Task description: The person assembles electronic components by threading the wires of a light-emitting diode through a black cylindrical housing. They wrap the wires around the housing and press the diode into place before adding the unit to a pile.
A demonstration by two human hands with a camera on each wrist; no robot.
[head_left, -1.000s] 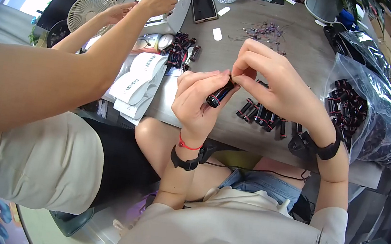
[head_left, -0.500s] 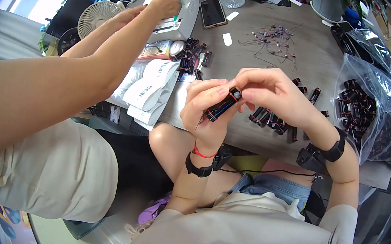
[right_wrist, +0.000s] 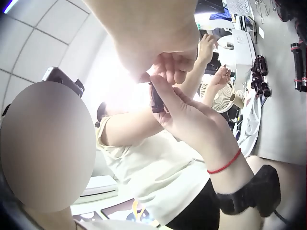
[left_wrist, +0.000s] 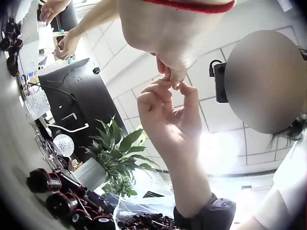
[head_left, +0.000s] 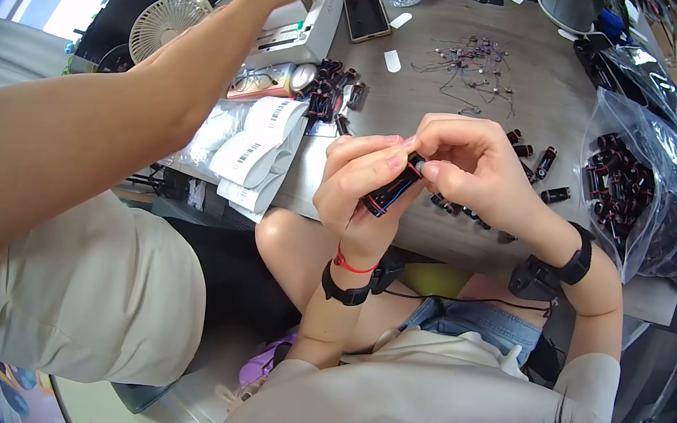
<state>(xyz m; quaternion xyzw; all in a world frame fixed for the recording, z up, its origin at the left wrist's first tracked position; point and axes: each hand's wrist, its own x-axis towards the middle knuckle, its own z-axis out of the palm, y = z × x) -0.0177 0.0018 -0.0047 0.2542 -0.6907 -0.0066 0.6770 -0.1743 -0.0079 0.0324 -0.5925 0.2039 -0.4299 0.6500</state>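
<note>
My left hand (head_left: 363, 182) grips a small black cylinder (head_left: 390, 192) with red bands and a blue wire along its side. It is held tilted above the table's front edge, its upper end toward the right. My right hand (head_left: 483, 166) pinches at that upper end with thumb and forefinger, where a small pale piece shows. In the right wrist view, the lower part of the black cylinder (right_wrist: 156, 99) sticks out beside the left thumb, a thin wire hanging from it. The left wrist view has the fingertips of both hands meeting, the cylinder hidden behind the left hand.
Several black cylinders (head_left: 546, 163) lie right of my hands, and more fill a clear plastic bag (head_left: 668, 210). Thin wires with small parts (head_left: 477, 64) lie farther back. To the left are a phone (head_left: 367, 16), label rolls (head_left: 252, 146), a white machine (head_left: 309, 39) and another person's arm (head_left: 177, 82).
The cylinder has turned in my left hand, and my right fingertips have drawn in around its upper end. The other person's hand has lifted off the white machine.
</note>
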